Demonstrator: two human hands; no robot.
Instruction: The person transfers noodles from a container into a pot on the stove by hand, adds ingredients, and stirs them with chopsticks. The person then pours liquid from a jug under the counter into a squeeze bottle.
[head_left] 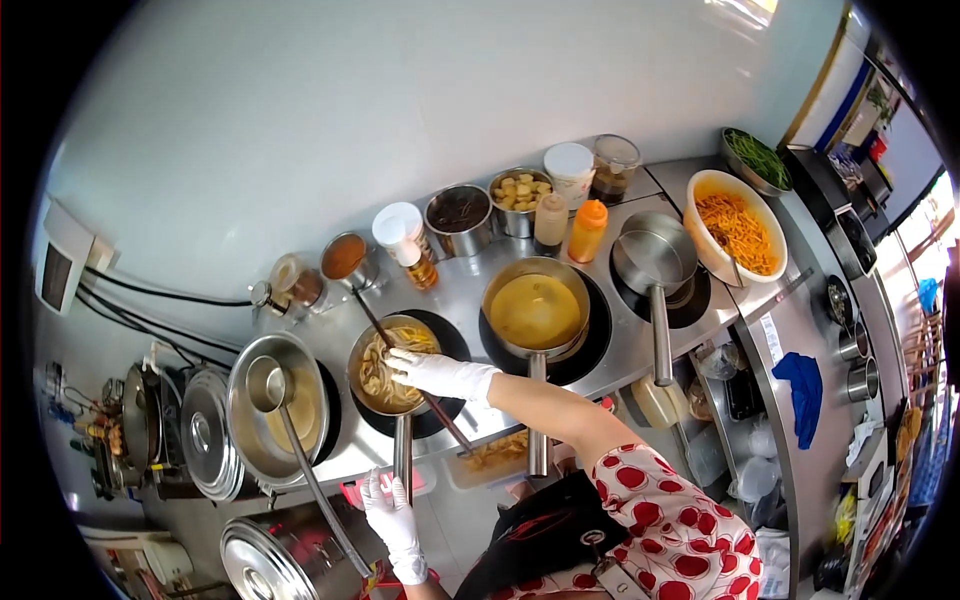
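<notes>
A small saucepan (366,396) with pale noodle-like strips (383,372) in liquid stands on a black burner, its handle (403,445) pointing toward me. My right hand (425,372), white-gloved, is closed over that pan around long dark chopsticks (446,420) slanting across it. Lower down, my left hand (392,515), also gloved, is beside the handle's end with fingers raised and apart. On the left, a ladle (268,384) rests in a wide steel pot (250,357) of cloudy liquid. Right of my hand sits a pan (490,305) of yellow liquid.
Along the wall stand seasoning containers, sauce bottles (588,232) and a pot of pale chunks (520,190). An empty-looking saucepan (653,250) and a white bowl (700,222) of orange shreds sit to the right. Lidded pots (262,562) are at lower left.
</notes>
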